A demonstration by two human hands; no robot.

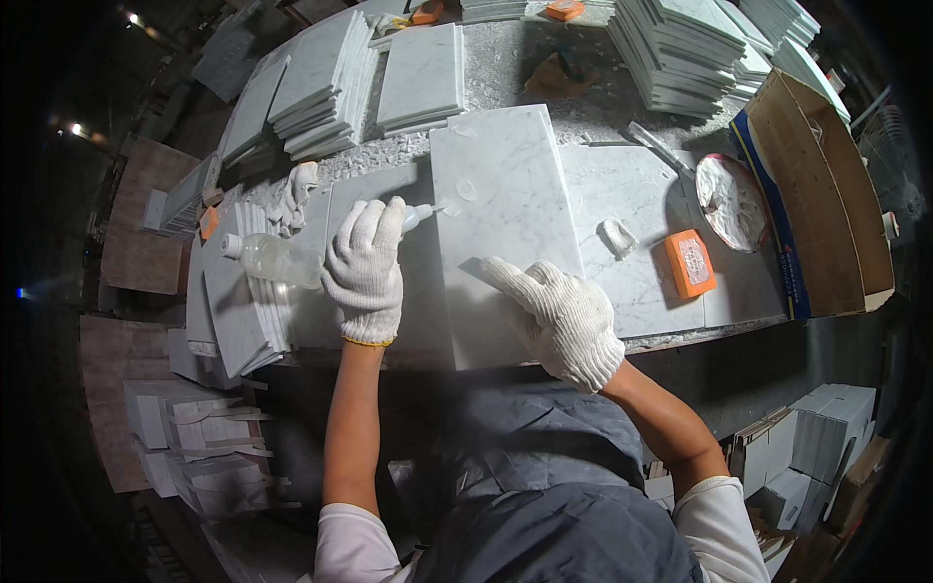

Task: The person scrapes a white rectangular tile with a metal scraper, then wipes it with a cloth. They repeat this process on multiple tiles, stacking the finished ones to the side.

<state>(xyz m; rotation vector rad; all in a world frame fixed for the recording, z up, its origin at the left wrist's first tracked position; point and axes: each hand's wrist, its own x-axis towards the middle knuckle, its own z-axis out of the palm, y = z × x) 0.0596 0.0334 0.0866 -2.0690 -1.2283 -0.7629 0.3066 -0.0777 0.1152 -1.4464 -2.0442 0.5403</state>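
Note:
My left hand [365, 264], in a white knit glove, is closed around a small squeeze bottle [418, 216]. The bottle's narrow nozzle points right over a marble tile [515, 209], and most of its body is hidden by the glove. Clear wet patches [466, 188] lie on the tile near the tip. My right hand [562, 316], gloved too, is over the tile's near part with fingers bent and the index finger reaching left. A thin grey edge [470, 264] shows by that fingertip; what it belongs to is hidden. Left of my left hand is a clear bottle [277, 259] with a white cap.
Right of the tile are an orange box [690, 264], a crumpled white piece [617, 238], a bowl of white paste [729, 199], a spatula [661, 146] and an open cardboard carton [816, 194]. Stacked tiles [321, 87] stand at the back left, more [675, 53] at the back right.

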